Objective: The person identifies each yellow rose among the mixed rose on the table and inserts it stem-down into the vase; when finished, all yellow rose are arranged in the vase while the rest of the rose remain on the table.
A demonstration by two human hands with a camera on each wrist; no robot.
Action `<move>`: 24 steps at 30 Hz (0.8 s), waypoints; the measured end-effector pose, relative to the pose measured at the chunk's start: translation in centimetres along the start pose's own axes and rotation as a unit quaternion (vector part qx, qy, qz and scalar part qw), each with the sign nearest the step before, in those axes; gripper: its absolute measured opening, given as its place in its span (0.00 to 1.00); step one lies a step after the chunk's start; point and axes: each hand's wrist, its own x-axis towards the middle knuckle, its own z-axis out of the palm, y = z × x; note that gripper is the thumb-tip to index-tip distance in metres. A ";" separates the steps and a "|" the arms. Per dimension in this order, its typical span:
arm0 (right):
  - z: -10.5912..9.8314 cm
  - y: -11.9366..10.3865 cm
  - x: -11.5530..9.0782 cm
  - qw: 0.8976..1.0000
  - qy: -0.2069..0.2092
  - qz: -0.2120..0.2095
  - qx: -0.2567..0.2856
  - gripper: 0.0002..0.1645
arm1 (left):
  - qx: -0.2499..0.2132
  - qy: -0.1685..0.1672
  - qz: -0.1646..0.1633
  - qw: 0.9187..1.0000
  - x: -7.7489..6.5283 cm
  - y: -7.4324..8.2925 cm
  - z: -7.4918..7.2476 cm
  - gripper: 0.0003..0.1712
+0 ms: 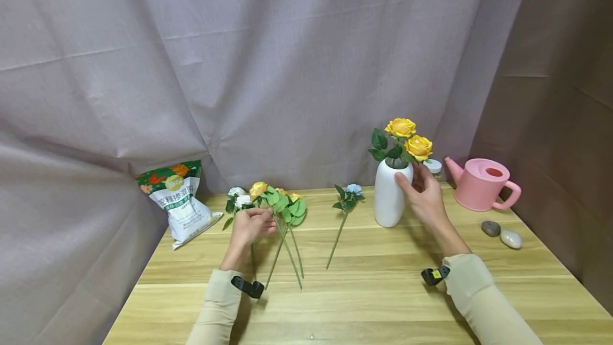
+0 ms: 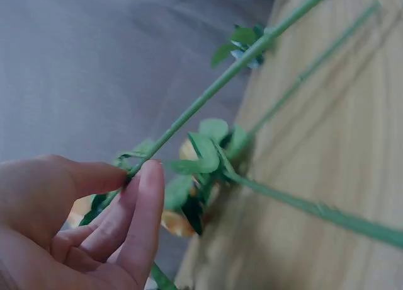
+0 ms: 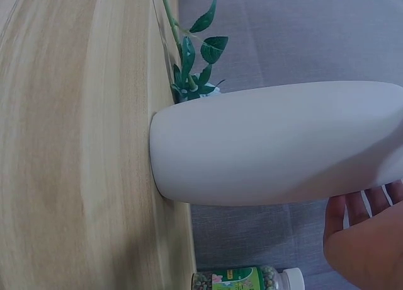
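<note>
My left hand [image 1: 254, 225] pinches a green stem [image 2: 208, 98] between thumb and fingertips, close under a yellow rose [image 1: 258, 189] and its leaves. White roses [image 1: 242, 200] lie just behind that hand. More yellow roses [image 1: 296, 196] with broad green leaves rest to its right, their stems pointing toward me. A tall white vase [image 1: 387, 198] stands upright on the table, holding two yellow roses [image 1: 400, 128] with dark leaves. Near its rim, my right hand [image 1: 425, 196] holds the vase's right side, thumb in front and the other fingers partly hidden behind.
A blue rose [image 1: 354, 189] lies left of the vase. Behind the right hand is a white-lidded jar [image 1: 433, 167]. At right stand a pink watering can [image 1: 479, 185] and two stones [image 1: 491, 228]. A printed bag [image 1: 184, 206] leans at the table's left edge, before a grey curtain.
</note>
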 end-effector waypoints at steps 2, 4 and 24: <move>0.1 0.0 -0.1 1.000 -0.001 0.002 0.001 0.41 | -0.024 0.007 0.015 1.000 -0.2 0.5 0.0 0.15; 0.2 0.0 -0.2 1.000 -0.004 0.004 0.001 0.41 | -0.052 0.018 0.039 0.998 -0.4 1.1 0.0 0.14; -0.3 -3.4 -1.4 1.000 -0.016 0.005 -0.011 0.41 | -0.219 -0.022 0.191 0.957 -0.8 9.9 7.3 0.15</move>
